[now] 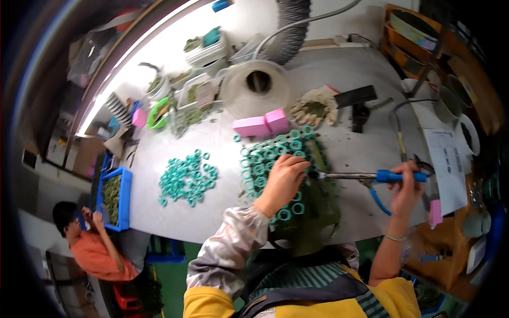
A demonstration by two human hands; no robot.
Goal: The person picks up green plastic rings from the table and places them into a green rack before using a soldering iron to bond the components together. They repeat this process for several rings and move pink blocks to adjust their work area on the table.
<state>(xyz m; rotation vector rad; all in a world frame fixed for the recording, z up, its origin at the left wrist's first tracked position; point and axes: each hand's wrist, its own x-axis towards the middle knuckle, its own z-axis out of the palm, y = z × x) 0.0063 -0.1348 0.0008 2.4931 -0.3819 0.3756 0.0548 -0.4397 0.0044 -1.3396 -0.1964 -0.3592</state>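
Observation:
My right hand (405,183) grips the blue handle of a tool with a long metal barrel (347,175), which points left toward my other hand. A blue hose (379,200) curves down from the tool. My left hand (286,177) is over a rack of teal rings (258,157), its fingers bent together near the barrel's tip. Whatever those fingers pinch is hidden. The rings stand in rows, and a dark green sheet (315,225) lies under and beside them. Left of the rack is a loose pile of teal rings (188,177).
Two pink blocks (260,124) lie behind the rack, before a clear funnel-shaped hood (236,87) on a grey duct (290,29). A stained glove (318,106) and a black stand (356,100) are at back right. At left, a person in orange (103,254) sits by a blue tray (126,193).

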